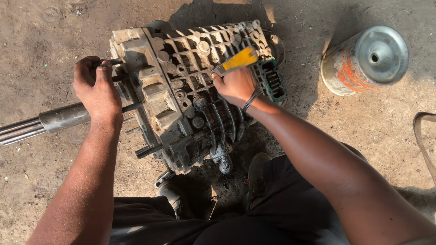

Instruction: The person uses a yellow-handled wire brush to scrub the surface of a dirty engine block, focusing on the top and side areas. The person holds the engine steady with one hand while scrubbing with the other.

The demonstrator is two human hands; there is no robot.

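Head view, only one we've got. Gearbox (190,90) sits on the dirt ground (41,181), centre to upper centre of frame, between our knees. Ribbed casing faces up, greasy and dusty. Its long axis runs roughly from lower left to upper right; the shaft (50,120) sticks out of the left end toward the left edge of frame, and the far end points at the upper right.

Left hand (95,86), upper left: closed fist round a thin dark rod (111,63) at the casing's left end, just above the shaft. Looks like it's steadying or pulling.

Right hand (236,84), centre top: closed round a yellow-handled tool (238,60), handle angled up to the right. Working tip is hidden under the hand, so we can't tell what it's engaged on. Dark band on that wrist.

Our read: we're mid-strip on the casing top, working a fastener or seam. Next move needs the tip seated square before loading it, left hand bracing so the casing doesn't rock.

Drum (365,59), metal with orange marks, lies on its side upper right, well apart. Strap (422,136) at the right edge.
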